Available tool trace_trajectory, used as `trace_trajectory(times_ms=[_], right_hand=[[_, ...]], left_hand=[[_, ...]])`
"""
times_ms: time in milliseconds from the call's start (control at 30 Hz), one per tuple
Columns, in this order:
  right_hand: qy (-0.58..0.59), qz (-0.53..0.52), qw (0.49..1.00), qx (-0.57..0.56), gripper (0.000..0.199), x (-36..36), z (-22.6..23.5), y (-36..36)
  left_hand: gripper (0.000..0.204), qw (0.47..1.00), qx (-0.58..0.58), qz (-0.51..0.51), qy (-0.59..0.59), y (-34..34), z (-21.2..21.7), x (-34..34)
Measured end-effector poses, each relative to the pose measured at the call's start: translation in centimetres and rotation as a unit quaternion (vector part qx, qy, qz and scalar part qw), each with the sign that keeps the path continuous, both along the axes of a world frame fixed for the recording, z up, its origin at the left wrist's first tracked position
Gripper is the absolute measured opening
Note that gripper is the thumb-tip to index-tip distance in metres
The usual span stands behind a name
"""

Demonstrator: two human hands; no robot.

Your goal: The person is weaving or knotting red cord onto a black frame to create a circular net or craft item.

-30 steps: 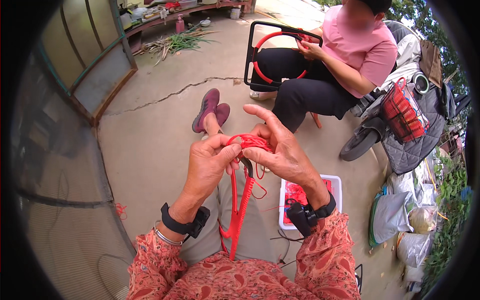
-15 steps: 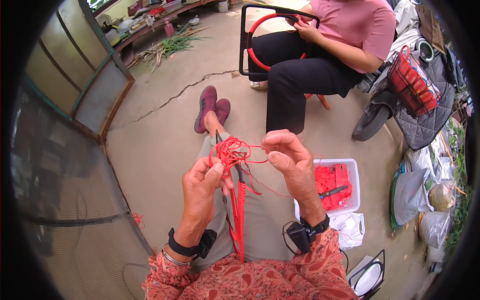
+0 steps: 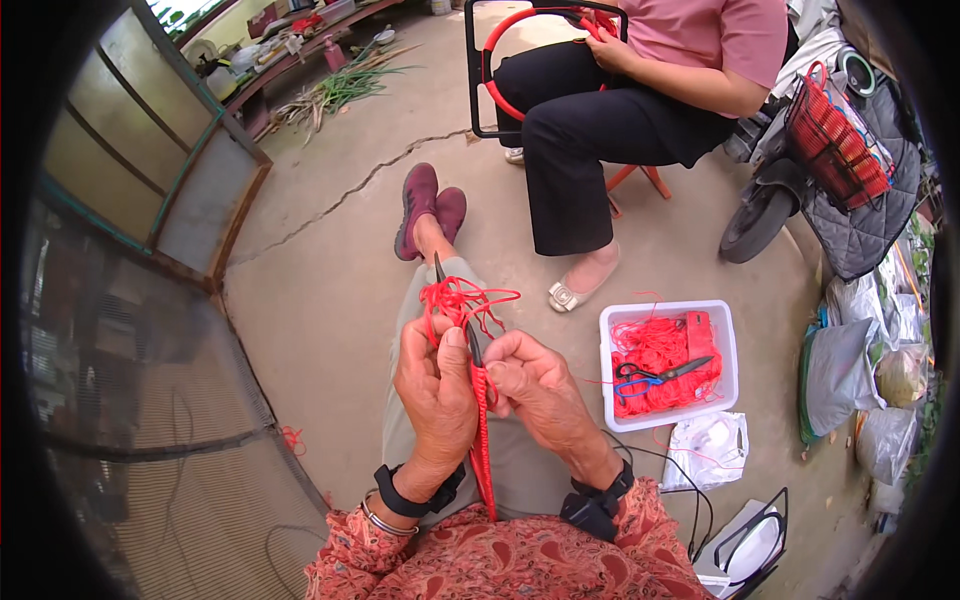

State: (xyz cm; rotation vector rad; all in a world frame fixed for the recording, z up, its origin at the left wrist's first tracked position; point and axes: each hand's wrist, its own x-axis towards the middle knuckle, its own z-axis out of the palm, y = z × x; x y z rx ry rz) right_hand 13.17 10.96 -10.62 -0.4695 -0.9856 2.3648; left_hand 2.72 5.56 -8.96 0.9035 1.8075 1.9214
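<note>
Over my lap a dark frame bar (image 3: 474, 347) stands out away from me, its nearer length wrapped tightly in red cord (image 3: 483, 450). A loose tangle of thin red cord (image 3: 455, 296) loops around the bar's far part. My left hand (image 3: 436, 385) is closed on this tangle, thumb against the fingers, left of the bar. Close beside it, my right hand (image 3: 535, 395) is closed, its thumb and fingers pinching at the bar where the wrapping ends. The exact strand between those fingertips is hidden.
To my right a white plastic box (image 3: 607, 350) holds red cord and scissors (image 3: 665, 376), near a white bag (image 3: 708, 440). Across from me a seated person (image 3: 640, 130) holds a black frame (image 3: 472, 70) with a red-wrapped ring. A screen door (image 3: 150, 400) stands at left.
My right hand has come left and down from the outstretched cord loop to the bar, beside my left hand. The view has shifted, showing more of the box and its scissors.
</note>
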Motion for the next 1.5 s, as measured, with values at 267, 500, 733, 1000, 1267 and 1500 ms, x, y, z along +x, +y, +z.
trace_trajectory(times_ms=[267,500,733,1000,1267,1500], right_hand=[[0.024,0.037,0.998,-0.036,0.019,-0.4,0.2,0.1],[0.004,0.045,0.999,-0.013,0.019,-0.6,0.6,0.2],[-0.031,0.024,0.999,0.004,0.020,0.1,0.7,0.1],[-0.200,-0.127,0.903,0.358,0.021,1.8,2.0,-1.2],[-0.242,-0.137,0.815,0.509,0.014,1.6,6.2,-1.5],[-0.219,-0.170,0.768,0.577,0.012,0.9,6.7,-1.9]], left_hand=[[0.009,0.999,0.011,0.015,-0.041,-0.4,1.0,0.4],[0.007,0.999,-0.011,0.023,0.018,-0.6,0.6,0.2],[0.009,0.999,0.020,-0.005,-0.024,-0.6,1.0,-0.2],[0.010,0.977,0.078,-0.019,0.198,0.5,1.1,-2.9],[0.011,0.981,0.086,-0.176,0.017,2.7,0.9,-2.3],[0.013,0.976,0.097,-0.185,-0.068,3.0,0.4,-2.0]])
